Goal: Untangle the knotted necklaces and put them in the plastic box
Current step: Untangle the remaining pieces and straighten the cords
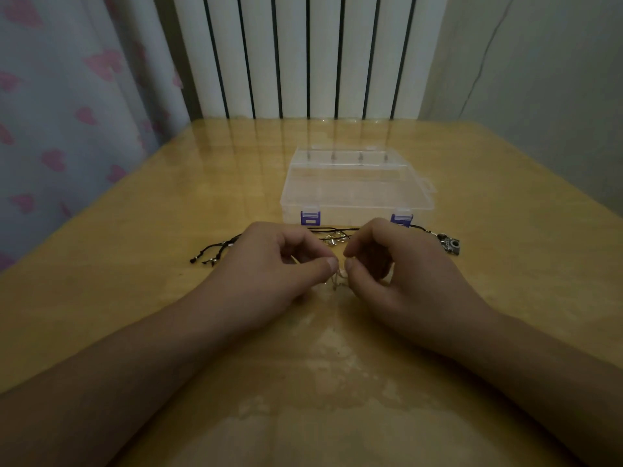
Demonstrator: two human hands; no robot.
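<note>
Both hands at tabletop (135, 315) centre: left hand (269, 264) and right hand (397, 267) each pinching thin silver chain (338, 279). Black cord necklace (219, 252) at 12 o'clock behind knuckles, closed plastic box (357, 187) beyond. Chain probably light, limp, slippery, kinks easily; better gripped close beside knot.

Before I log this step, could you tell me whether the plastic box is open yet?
No, the plastic box sits with its lid down and both purple latches at the front edge.
</note>
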